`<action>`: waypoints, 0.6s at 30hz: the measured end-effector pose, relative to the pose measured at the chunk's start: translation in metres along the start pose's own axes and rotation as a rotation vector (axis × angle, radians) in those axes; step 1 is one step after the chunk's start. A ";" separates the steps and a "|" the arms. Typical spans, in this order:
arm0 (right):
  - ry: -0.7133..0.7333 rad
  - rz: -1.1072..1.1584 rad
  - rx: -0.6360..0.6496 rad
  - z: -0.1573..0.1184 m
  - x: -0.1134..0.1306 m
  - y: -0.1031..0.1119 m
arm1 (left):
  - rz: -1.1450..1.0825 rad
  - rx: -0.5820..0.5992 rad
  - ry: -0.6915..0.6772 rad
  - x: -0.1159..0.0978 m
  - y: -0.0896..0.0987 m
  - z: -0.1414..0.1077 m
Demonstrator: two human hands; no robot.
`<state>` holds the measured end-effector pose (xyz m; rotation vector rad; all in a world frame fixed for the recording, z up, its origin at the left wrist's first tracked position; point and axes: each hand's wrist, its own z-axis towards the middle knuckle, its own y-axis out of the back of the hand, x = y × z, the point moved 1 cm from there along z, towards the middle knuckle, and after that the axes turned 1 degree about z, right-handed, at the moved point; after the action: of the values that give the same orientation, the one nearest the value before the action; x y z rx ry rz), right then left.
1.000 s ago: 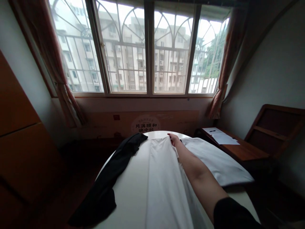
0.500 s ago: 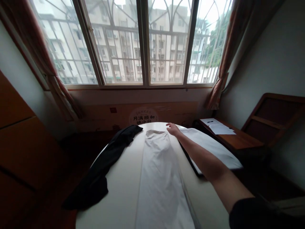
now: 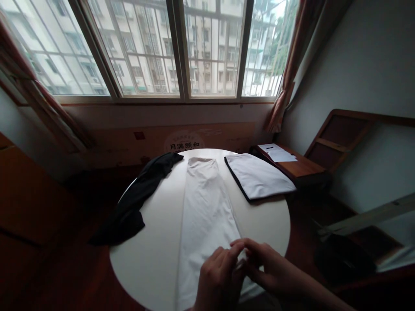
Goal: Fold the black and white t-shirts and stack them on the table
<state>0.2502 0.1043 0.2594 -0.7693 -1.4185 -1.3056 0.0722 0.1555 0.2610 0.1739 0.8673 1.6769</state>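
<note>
A long white folded garment (image 3: 204, 207) lies down the middle of the round white table (image 3: 155, 255), with light creases toward its far end. Over its near right part my left hand (image 3: 218, 274) and my right hand (image 3: 270, 265) are close together, fingertips almost meeting. Both hands have bent, closed fingers. Whatever is pinched between them is hidden; a bit of white cloth shows in the gap. Along the table's left edge lies a black garment (image 3: 139, 194), partly hanging over. At the far right rests a folded white cloth (image 3: 259, 175) with a black layer beneath.
A brown wooden chair (image 3: 311, 170) with papers (image 3: 277, 153) on its seat stands beyond the table to the right. Behind the table are a long printed box (image 3: 129, 142) and a barred window (image 3: 210, 56). A wooden cabinet (image 3: 19, 194) is at the left.
My right hand has drawn back from the table's far edge to the near side. My left hand has come into view beside it. The view has tilted down and turned slightly right.
</note>
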 end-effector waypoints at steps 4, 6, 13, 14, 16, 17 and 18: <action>0.022 0.064 -0.212 -0.009 -0.025 -0.023 | 0.076 0.042 -0.074 -0.004 0.000 -0.028; -0.018 0.163 -0.255 -0.012 -0.035 -0.028 | 0.193 0.084 -0.066 0.002 0.003 -0.048; -0.049 0.256 -0.268 -0.020 -0.048 -0.028 | 0.557 0.138 0.152 0.022 0.012 -0.108; -0.048 0.202 -0.279 -0.021 -0.048 -0.026 | 0.597 0.136 0.154 0.025 0.016 -0.114; -0.042 0.058 -0.320 -0.025 -0.049 -0.020 | 0.688 0.127 0.156 0.034 0.026 -0.125; -0.031 -0.013 -0.342 -0.027 -0.050 -0.017 | 0.739 0.116 0.163 0.039 0.031 -0.131; -0.015 -0.076 -0.363 -0.030 -0.050 -0.014 | 0.786 0.098 0.167 0.044 0.037 -0.137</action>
<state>0.2584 0.0817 0.2042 -0.9722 -1.2468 -1.6452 -0.0441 0.1321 0.1721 0.4956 1.0873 2.4012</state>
